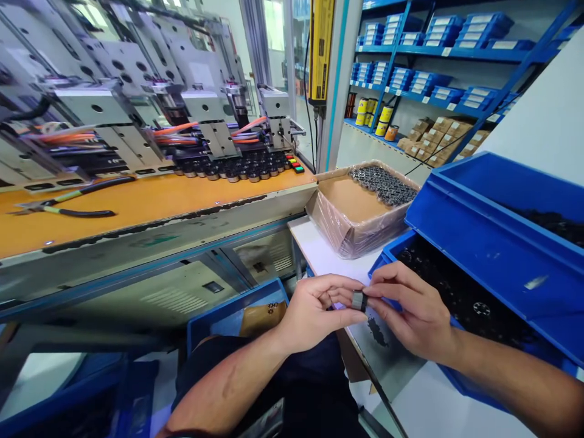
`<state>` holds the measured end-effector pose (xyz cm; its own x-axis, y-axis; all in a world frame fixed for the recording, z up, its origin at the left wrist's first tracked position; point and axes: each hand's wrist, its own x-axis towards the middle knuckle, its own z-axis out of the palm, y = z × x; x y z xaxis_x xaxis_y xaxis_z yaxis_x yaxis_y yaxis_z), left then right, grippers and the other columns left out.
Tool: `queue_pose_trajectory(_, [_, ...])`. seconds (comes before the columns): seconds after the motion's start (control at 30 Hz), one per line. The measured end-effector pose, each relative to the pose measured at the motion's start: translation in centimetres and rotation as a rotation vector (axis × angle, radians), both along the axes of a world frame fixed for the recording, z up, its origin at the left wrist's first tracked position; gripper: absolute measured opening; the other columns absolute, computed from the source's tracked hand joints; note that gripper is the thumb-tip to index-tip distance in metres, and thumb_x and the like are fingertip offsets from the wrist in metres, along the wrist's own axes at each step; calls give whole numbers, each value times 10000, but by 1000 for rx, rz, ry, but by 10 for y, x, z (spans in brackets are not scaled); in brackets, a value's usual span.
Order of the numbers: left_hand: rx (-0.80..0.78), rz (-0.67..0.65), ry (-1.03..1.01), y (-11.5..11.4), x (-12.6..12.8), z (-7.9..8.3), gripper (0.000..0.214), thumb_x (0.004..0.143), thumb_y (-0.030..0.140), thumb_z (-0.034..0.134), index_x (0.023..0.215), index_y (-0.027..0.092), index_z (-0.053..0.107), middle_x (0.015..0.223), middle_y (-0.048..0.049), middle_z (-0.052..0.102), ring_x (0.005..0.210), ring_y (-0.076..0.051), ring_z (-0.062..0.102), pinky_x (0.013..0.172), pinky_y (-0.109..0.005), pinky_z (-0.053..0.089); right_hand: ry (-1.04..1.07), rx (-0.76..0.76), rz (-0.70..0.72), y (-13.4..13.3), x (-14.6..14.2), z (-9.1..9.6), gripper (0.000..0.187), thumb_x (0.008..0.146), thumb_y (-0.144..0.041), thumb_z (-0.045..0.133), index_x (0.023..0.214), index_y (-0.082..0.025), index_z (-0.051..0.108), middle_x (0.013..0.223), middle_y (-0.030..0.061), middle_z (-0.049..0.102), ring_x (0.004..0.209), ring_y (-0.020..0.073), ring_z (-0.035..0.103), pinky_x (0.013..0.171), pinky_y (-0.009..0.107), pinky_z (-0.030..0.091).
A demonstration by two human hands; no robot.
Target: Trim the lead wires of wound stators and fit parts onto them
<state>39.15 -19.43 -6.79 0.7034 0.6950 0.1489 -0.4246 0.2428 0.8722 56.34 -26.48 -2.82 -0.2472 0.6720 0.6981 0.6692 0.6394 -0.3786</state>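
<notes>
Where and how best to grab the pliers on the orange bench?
Probably by both handles, from the near right side: the pliers lie flat on the bench, jaws pointing left, handles splayed open toward the right. Squeezing the handles together should give one firm grip.

- Carton (356,237): matt cardboard under glossy, wrinkled clear plastic.
- Held part (358,300), nearer than the carton: smooth, metallic-looking.
- Bin (493,261) right of the carton: smooth plastic.
- Pliers (86,213) left of the carton: metal head, glossy grips.

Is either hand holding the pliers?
No, the pliers lie on the orange workbench, while the left hand and right hand meet at a small grey-and-black part.
</notes>
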Motion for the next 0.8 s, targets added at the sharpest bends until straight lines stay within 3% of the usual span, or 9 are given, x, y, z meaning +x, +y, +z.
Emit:
queue_pose_trajectory(0.2, [71,69,-6,3,-2,0,372,592,143,882,938,146,746,849,-70,781,771,-154,727,735,-246,594,-97,28,43,0,2,-1,381,863,-89,586,1236,-163,576,1069,129,622,924,194,654,739,314,595])
queue_pose_trajectory(0.33, [66,55,-16,2,-3,-1,381,593,152,884,949,156,748,855,-66,783,769,-158,731,739,-261,606,-195,126,-18,0,3,-6,344,874,-135,626,1215,-171,591,1029,118,648,906,196,669,730,303,597])
queue_pose_trajectory(0.8, [-24,12,-56,1,-3,2,390,575,107,886,941,161,762,873,-68,795,785,-178,754,765,-277,626,-304,213,-60,0,4,-3,253,892,-127,623,1145,-135,617,1002,111,643,865,152,649,680,246,579])
